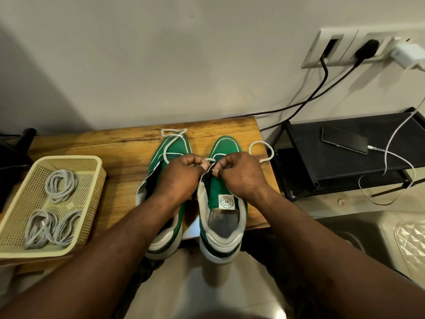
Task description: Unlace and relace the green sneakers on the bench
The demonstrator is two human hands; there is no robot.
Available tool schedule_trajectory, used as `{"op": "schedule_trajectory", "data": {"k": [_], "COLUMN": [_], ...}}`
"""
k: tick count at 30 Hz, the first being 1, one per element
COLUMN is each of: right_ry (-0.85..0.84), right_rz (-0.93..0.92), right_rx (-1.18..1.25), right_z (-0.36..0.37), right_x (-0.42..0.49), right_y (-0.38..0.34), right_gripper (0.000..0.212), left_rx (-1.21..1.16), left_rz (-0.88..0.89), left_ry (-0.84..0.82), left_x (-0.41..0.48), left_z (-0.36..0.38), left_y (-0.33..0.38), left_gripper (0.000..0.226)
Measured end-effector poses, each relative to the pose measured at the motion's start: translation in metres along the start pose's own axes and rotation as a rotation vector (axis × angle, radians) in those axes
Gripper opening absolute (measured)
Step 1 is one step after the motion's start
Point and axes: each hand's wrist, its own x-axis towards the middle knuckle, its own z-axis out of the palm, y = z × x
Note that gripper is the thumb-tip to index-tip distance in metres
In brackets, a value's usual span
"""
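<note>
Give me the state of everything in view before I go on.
left sneaker, upright on bench, side flap spread open
right sneaker, upright, tongue bare of lacing
white lace, loose, ends trailing on bench
left hand, pinching white lace
right hand, pinching white lace at eyelet edge
basket, holding three coiled grey laces
phone, flat on black rack, cable plugged in

Two sneakers [224, 146], three coiled laces [61, 185], one basket [76, 158], one phone [345, 139], two hands [181, 174].

Bench [110, 146]: wooden, against the wall.
Left end: cream basket [97, 192].
Middle: left sneaker [176, 146] beside right sneaker [226, 146], heels overhanging the front.
Beyond the toes: white laces [262, 149], looped.
</note>
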Motion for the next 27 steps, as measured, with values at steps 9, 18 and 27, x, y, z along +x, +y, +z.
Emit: {"op": "schedule_trajectory", "data": {"k": [9, 18, 27], "right_ry": [-0.043, 0.003, -0.009], "right_rz": [-0.02, 0.022, 0.053], "right_rx": [0.083, 0.16, 0.306], "right_z": [-0.004, 0.004, -0.005], "right_x": [-0.003, -0.004, -0.007], "right_y": [0.004, 0.01, 0.003], "right_gripper": [0.022, 0.021, 0.009], "left_rx": [0.045, 0.001, 0.02], "left_rz": [-0.095, -0.146, -0.092], "left_ry": [0.065, 0.031, 0.003], "left_x": [0.01, 0.008, 0.012], "left_z": [0.004, 0.003, 0.001], "left_y": [0.003, 0.008, 0.002], "left_gripper": [0.028, 0.024, 0.012]}}
